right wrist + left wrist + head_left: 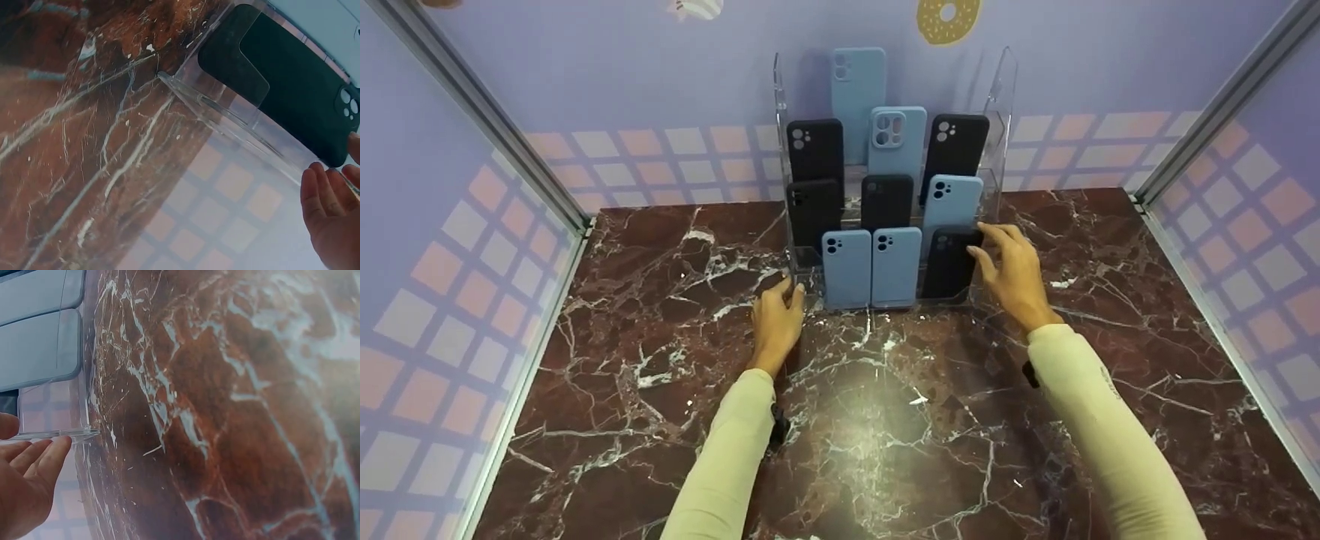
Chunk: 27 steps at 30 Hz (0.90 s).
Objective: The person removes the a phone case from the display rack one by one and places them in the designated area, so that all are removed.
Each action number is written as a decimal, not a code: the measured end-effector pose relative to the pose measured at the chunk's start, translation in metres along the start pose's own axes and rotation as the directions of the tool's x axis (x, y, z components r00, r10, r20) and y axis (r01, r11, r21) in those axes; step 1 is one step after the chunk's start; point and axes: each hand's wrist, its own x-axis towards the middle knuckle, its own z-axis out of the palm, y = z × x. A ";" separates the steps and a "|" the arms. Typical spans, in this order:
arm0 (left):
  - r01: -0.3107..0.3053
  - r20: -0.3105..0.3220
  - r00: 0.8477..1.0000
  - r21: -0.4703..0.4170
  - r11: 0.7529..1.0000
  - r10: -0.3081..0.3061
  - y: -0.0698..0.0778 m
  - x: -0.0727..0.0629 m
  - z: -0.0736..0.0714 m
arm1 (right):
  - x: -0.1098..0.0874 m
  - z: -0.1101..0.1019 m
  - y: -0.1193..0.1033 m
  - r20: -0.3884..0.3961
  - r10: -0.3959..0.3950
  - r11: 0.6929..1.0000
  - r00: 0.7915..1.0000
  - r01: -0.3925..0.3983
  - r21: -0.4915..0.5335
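A clear tiered display stand [945,302] stands near the back wall, holding several phone cases in light blue and black. My left hand [778,319] grips the stand's clear side panel near its lower front corner. In the left wrist view, the panel [53,435] lies between my thumb and fingers. On the other side, my right hand [1014,276] pinches the right side panel, beside the black phone case [952,262] in the bottom row. That case's camera holes and the panel edge show by my fingers [323,194] in the right wrist view.
Two light blue cases [846,270] stand side by side in the bottom row. A taller light blue case [859,90] is at the top. The reddish-brown marbled table [877,427] meets purple checkered walls [435,315] at left, right and back.
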 end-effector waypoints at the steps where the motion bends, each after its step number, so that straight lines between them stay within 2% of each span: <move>1: 0.001 0.002 1.000 0.006 1.000 -0.001 0.000 0.000 0.000 | 0.001 0.001 0.001 0.001 0.014 1.000 1.000 -0.014 0.013; 5: 0.022 0.004 1.000 0.009 1.000 -0.022 -0.001 0.002 0.002 | 0.003 0.002 0.003 -0.009 0.041 0.998 0.999 -0.040 0.041; 12: 0.103 -0.020 0.994 -0.028 0.994 -0.104 -0.001 0.007 0.000 | 0.003 0.006 0.007 -0.088 0.010 0.998 0.996 -0.004 0.064; 18: 0.158 -0.025 0.987 -0.017 0.987 -0.159 0.006 0.010 -0.003 | 0.004 0.008 0.010 -0.158 -0.017 0.994 0.987 0.034 0.103; 23: 0.174 -0.029 0.985 0.026 0.984 -0.173 0.011 0.013 -0.006 | 0.005 0.007 0.010 -0.201 -0.025 0.991 0.979 0.050 0.123; 27: 0.150 -0.017 0.989 0.061 0.987 -0.150 0.011 0.015 -0.008 | 0.007 0.003 0.007 -0.235 -0.015 0.988 0.972 0.050 0.147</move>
